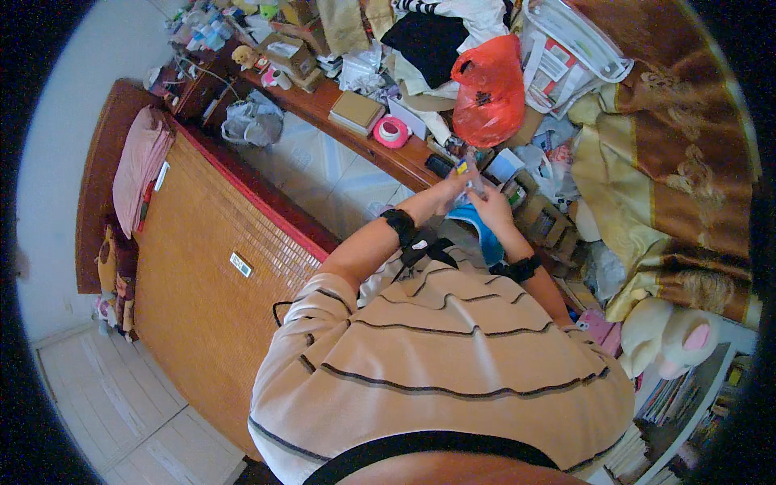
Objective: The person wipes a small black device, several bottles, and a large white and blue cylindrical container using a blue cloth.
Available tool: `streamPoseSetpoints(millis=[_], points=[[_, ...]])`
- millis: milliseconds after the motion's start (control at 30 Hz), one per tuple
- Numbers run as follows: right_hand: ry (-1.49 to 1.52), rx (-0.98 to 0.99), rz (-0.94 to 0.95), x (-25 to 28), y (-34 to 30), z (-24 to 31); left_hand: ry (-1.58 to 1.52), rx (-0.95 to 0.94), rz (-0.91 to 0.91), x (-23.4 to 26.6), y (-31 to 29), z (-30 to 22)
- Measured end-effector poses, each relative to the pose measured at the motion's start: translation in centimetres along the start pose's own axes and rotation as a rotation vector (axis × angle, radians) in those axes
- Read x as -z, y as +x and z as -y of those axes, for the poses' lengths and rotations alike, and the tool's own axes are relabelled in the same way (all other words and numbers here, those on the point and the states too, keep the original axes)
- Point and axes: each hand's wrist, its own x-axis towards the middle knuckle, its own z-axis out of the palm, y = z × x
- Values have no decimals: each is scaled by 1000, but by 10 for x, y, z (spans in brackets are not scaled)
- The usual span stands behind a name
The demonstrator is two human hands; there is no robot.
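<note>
In front of my body both hands meet over the near side of the cluttered desk. Between them is a small clear plastic item (472,178) with a yellow and blue patch at its top; its exact kind is too small to make out. My left hand (454,187) is closed around its left side. On the other side my right hand (491,205) has its fingers closed against it. Just below the hands, a bright blue object (483,234) shows in part. A dark phone-like object (439,166) lies left of the hands on the desk.
A red plastic bag (489,93) sits beyond the hands, near a pink round item (392,132) and stacked boxes (356,111). Cardboard boxes (546,222) stand at the right, before a brown-gold curtain (671,153). A mat-covered bed (202,299) fills the left.
</note>
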Motion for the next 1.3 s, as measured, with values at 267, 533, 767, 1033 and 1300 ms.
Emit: streamPoseSetpoints(millis=[267, 533, 767, 1033, 1300], points=[[-37, -179, -63, 16, 52, -43, 782, -243, 70, 37, 121, 1], [-10, -336, 66, 13, 110, -46, 1216, -691, -174, 54, 224, 7], [-90, -443, 90, 2, 135, -61, 1330, -593, -10, 67, 243, 6], [-60, -472, 2, -6, 139, -68, 1359, -585, 67, 77, 249, 7], [-130, -545, 51, 10, 125, -47, 1389, -563, 125, 76, 233, 8]])
